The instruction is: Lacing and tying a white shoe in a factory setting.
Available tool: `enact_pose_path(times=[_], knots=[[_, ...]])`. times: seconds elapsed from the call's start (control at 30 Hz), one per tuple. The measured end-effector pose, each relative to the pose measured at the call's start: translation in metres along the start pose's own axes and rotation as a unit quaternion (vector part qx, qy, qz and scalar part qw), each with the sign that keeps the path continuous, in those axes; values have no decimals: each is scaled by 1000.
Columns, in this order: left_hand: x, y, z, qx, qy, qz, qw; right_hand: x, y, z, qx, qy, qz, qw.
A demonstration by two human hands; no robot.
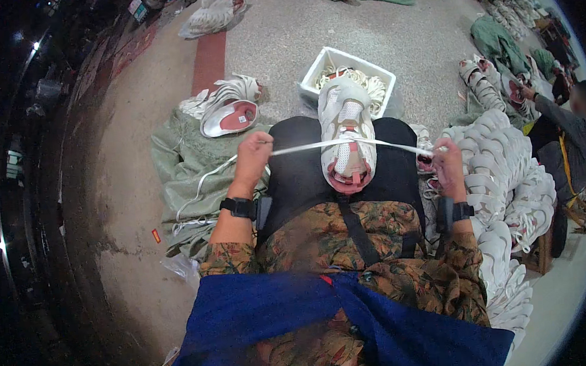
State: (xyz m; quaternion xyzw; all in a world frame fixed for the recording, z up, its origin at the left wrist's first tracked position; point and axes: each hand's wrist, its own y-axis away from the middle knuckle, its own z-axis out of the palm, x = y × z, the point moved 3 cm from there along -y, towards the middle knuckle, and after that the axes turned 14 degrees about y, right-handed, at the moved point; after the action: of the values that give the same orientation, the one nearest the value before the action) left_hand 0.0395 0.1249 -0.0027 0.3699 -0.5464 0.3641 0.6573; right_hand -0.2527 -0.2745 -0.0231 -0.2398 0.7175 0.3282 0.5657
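A white and beige shoe with a pink lining [348, 114] rests between my thighs, its opening toward me. A flat white shoelace [304, 146] runs across it, pulled out to both sides. My left hand [255, 153] is closed on the lace left of the shoe, and the lace's loose tail trails down from it to the left. On the other side my right hand [445, 158] grips the opposite end, with its fingers slightly blurred. The lace looks nearly taut and crosses itself over the shoe's tongue.
Beyond the shoe stands a white foam box [383, 75] of laces. At left, shoes [230, 117] lie on a green sack [186, 162]. Long rows of nested white shoes [493, 152] are piled at right. Another person [562, 136] sits at far right. A bagged shoe bundle [211, 16] lies farther off.
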Motion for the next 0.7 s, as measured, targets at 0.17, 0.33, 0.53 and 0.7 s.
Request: enact_pose_path(times=[0.17,0.33,0.53,0.7], knots=[[27,16,45,-103,-300,206,926,-49,26,64,38,475,-266,838],[36,42,120,-199,-362,307,857,-96,49,156,-19,470,-374,799],[34,21,140,-181,-433,266,842,-92,25,187,-23,540,-324,777],[33,3,149,-173,-469,223,837,-99,14,185,-3,558,-305,772]])
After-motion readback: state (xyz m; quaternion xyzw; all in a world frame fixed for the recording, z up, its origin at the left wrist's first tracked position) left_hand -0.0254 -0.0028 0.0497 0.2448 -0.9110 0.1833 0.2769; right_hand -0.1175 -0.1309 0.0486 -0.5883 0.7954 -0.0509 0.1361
